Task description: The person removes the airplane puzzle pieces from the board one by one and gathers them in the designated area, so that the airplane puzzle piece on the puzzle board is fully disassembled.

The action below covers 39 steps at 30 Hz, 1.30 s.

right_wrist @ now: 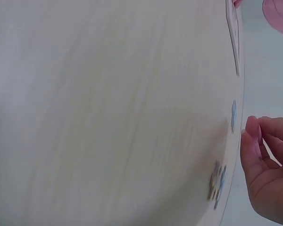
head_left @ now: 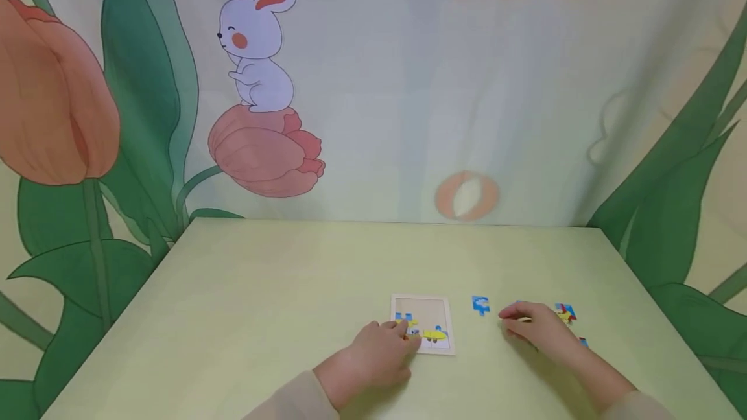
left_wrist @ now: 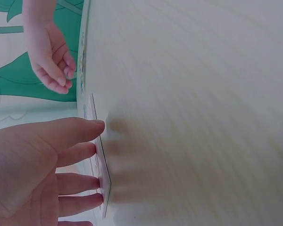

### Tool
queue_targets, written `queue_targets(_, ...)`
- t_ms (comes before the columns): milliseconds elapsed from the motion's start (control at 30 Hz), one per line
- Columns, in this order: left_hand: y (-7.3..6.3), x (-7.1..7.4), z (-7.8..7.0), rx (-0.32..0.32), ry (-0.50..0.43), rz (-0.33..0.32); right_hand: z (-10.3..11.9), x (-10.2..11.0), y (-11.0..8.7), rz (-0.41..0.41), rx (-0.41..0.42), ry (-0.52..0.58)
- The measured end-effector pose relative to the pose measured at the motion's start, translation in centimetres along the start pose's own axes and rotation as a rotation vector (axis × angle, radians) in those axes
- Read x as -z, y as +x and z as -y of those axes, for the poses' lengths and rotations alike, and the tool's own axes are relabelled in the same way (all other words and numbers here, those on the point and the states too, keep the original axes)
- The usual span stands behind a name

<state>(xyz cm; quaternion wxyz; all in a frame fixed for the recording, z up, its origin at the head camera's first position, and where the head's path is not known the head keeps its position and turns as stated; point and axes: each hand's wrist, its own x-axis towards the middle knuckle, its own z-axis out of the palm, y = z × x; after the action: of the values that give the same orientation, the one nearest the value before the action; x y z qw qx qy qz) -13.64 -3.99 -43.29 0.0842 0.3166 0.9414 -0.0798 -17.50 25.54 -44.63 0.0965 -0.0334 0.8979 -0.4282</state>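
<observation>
Lying partly under left hand [head_left: 379,354], puzzle tray [head_left: 430,311], right hand [head_left: 543,329] apart

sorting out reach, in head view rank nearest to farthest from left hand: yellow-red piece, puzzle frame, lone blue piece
1. Puzzle frame, partly under the left hand
2. Lone blue piece, right of the frame
3. Yellow-red piece, beyond the right hand
</observation>
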Motion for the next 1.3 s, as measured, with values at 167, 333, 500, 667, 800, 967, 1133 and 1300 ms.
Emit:
queue_targets(167,-0.2,0.1,0.4,0.007,0.001,-0.011,1.9,-1.5,1.0,0.065,0.055,0.074)
queue_targets(333,-0.3,0.0,0.4,-0.003,-0.008,-0.024,2.8,-3.4,2.0,0.108,0.056,0.085)
queue_targets(500,-0.3,0.0,0.3,-0.008,-0.027,-0.027,3.8,-4.8,2.7,0.143,0.050,0.064)
queue_targets(667,-0.2,-0.1,0.4,-0.019,-0.035,-0.024,5.0,-6.0,3.2,0.160,0.050,0.049)
queue_targets(800,-0.2,-0.1,0.4,-0.035,-0.033,-0.020,6.2,-7.0,3.4,0.176,0.073,0.016)
queue_targets(967,-0.6,-0.1,0.5,-0.018,-0.036,-0.018,6.8,-8.2,3.8,0.189,0.092,-0.021)
queue_targets(1133,-1.1,-0.5,0.6,0.041,-0.033,0.003,7.1,-9.0,3.8,0.227,0.127,-0.061)
queue_targets(1300,-1.1,-0.6,0.9,0.047,-0.038,0.028,7.8,-9.3,3.5,0.298,0.174,-0.170)
